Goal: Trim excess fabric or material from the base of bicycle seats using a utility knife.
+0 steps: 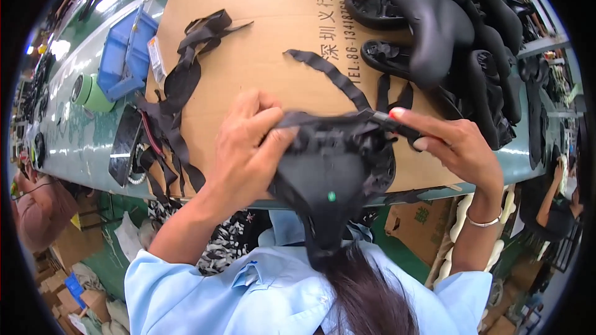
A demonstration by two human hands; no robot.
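Note:
A black bicycle saddle [323,170] is held underside up at the near edge of the table, its dark cover gathered in folds round the rim. My left hand [251,146] is closed on the saddle's left side, thumb pressed on the folded edge. Between the fingers of my right hand [456,146] is a slim knife [382,118] with a grey metal tip, touching the saddle's far right rim. From that spot a black strip of cover material [329,74] runs out over the cardboard. A small green dot marks the saddle's underside.
Cardboard [248,68] covers the tabletop. Black saddles [428,31] are heaped at the far right. Loose black strips [180,93] lie on the left, beside a dark phone-like slab [126,142], a blue bin [118,56] and a green cup [93,93]. Other people sit at both sides.

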